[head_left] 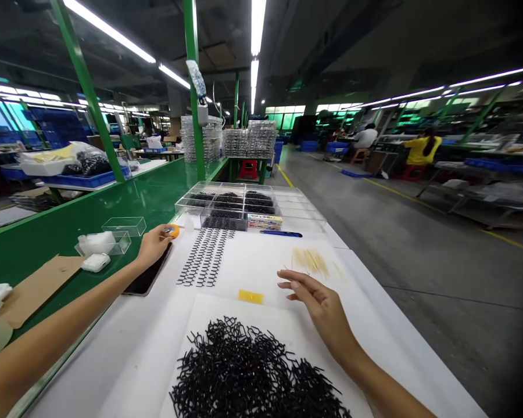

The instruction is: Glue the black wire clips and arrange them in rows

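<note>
Head view: my left grip (154, 247) is clamped on a small orange object (172, 231); my right grip (320, 305) is open, near pale yellow strands (310, 261). One careless wrist movement could scatter them, or the heap of black wire pieces (244, 371) on the white counter (108, 354).

Probably a factory; long green workbenches (113, 197)

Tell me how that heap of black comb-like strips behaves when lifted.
The black heap will probably snag together, since the teeth look interlocked. The strips look thin, so likely light and somewhat springy. The flat rows suggest they won't roll.
</note>
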